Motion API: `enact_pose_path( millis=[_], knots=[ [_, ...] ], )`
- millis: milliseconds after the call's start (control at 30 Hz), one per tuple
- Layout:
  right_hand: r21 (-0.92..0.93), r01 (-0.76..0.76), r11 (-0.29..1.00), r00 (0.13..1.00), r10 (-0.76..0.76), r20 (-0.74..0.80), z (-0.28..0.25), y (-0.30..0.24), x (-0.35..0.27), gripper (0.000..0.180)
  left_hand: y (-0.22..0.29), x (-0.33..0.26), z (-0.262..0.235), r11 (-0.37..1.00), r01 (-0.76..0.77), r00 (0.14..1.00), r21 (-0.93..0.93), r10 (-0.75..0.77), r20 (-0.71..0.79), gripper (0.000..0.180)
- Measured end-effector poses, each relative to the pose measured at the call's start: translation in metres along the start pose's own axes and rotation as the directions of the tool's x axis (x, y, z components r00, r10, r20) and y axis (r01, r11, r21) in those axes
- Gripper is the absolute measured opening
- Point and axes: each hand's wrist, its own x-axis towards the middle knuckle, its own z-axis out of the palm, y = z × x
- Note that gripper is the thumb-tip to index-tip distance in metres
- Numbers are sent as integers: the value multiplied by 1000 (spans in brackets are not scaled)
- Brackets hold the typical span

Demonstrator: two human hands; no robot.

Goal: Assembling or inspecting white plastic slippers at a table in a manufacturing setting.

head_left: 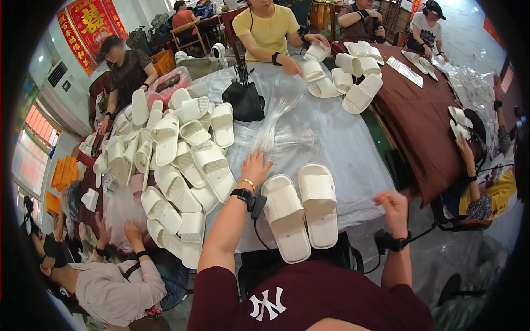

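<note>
A pair of white slippers (322,237) is lying side by side on the surface (353,157), toes pointing away from the person, heels apparently jutting past the near edge. The left hand (255,167) is resting, fingers spread, at the near end of some clear plastic (279,124), its grip loose and holding nothing visible. The right hand (393,207) is hanging in the air, fingers curling toward the thumb; whether that grip is pinching something thin, I cannot tell. A cable (257,234) is dangling from the left wrist just beside the pair, so a snag could be tipping an overhanging slipper off. A heap of slippers (210,157) is crowding the left forearm, and a stray elbow could be toppling it. Farther off, a black bag (243,102) is sitting near a person in a yellow shirt (265,33), who is handling other slippers (361,95).
</note>
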Motion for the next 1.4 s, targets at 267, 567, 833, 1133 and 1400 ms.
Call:
enact_pose_path(
  millis=[267,567,833,1133,1400],
  knots=[
    [-224,164,961,843,-255,-474,-56,-32,-4,16,3,-14,-13,998,-68,991,18,70,-117,43],
    [-217,-59,974,977,100,186,46,-18,-2,13,95,-113,-72,788,-237,965,-569,257,-47,32],
    [-201,170,965,836,-33,548,145,0,-6,19,119,-174,-53,560,-146,953,-815,301,37,18],
    [-72,2,997,829,39,558,141,-1,-7,18,113,-182,-57,500,64,968,-863,181,176,13],
    [9,-46,999,862,35,505,138,9,-17,18,97,-179,-53,641,25,978,-767,145,153,13]
  ],
)
